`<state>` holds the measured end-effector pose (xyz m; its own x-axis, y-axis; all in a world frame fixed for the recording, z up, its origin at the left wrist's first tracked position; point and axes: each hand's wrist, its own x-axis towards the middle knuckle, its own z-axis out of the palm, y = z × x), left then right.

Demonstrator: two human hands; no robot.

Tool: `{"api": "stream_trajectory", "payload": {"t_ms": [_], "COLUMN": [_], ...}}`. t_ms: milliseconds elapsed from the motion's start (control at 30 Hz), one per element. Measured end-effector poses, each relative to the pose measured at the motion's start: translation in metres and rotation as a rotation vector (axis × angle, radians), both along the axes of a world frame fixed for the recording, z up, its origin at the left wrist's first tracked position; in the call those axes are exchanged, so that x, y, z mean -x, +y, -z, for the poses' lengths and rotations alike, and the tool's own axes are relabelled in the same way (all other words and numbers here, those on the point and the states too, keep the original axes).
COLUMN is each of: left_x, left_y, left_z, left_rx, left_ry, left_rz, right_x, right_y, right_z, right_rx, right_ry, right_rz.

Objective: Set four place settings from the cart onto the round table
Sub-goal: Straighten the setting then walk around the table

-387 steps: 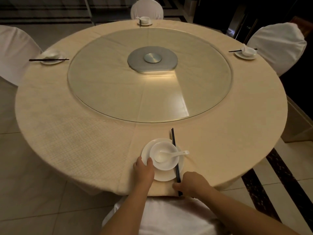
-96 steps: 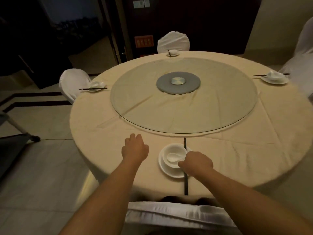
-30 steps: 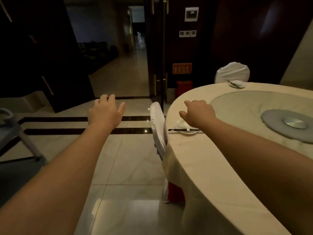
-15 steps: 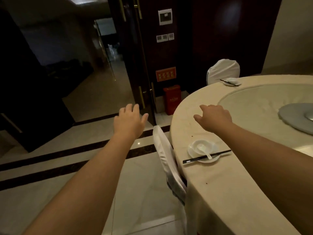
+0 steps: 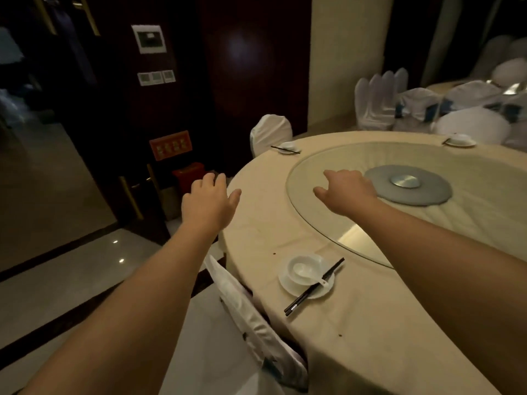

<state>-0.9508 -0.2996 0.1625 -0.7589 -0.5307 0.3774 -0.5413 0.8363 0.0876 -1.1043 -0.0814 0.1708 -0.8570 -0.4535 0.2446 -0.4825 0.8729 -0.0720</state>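
Both my hands are out in front, carrying nothing. My left hand [image 5: 209,202] hangs past the table's rim over the floor, fingers loose and slightly spread, thumb out to the side. My right hand [image 5: 346,191] hovers above the near edge of the glass turntable [image 5: 328,220], fingers loosely curled downward, pinching nothing, whether it touches the glass I cannot tell

The round table [image 5: 370,337] shows three settings from here. Nearest: a plate [image 5: 288,285] with a bowl [image 5: 303,269] on it and a spoon [image 5: 309,273] in the bowl, chopsticks [image 5: 313,286] laid across the plate's right side, tips pointing at the turntable, handles toward the chair. It sits just inside the rim, in front of a covered chair [image 5: 251,317], I judge so a seated guest reaches it easily. A second setting [image 5: 286,148] lies by the far chair [image 5: 271,132], a third [image 5: 459,139] at the far right rim. A fourth is out of view, so I can't confirm the count; the cart is not in view either

Room: floor to my left is open toward the dark door [image 5: 137,115]. The near chair is tucked tight against the cloth, so passing means staying outside its back. Settings sit near the rim, a sleeve brushing by could knock the chopsticks off
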Motion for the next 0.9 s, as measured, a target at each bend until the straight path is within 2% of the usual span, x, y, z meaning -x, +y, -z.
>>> {"api": "stream_trajectory", "payload": {"t_ms": [233,400,633,900], "left_x": [0.019,0.035,0.088,0.138], "left_y": [-0.046,-0.046,-0.03,-0.006], "left_z": [-0.001,0.01,0.026,0.062], "left_rx": [0.008,-0.031,-0.043,-0.047], "left_ry": [-0.025,-0.059,-0.072,-0.184], "left_rz": [0.215,0.322,0.446,0.532], "right_x": [-0.033,-0.046,-0.019,0.02], "right_y": [-0.009,-0.001,0.025,0.049], "right_z": [0.006,0.015,0.029,0.073], "right_rx": [0.025,0.02,0.021,0.029], "right_ry": [-0.013,-0.031,-0.016,-0.175], "right_rz": [0.237,0.332,0.489,0.57]}}
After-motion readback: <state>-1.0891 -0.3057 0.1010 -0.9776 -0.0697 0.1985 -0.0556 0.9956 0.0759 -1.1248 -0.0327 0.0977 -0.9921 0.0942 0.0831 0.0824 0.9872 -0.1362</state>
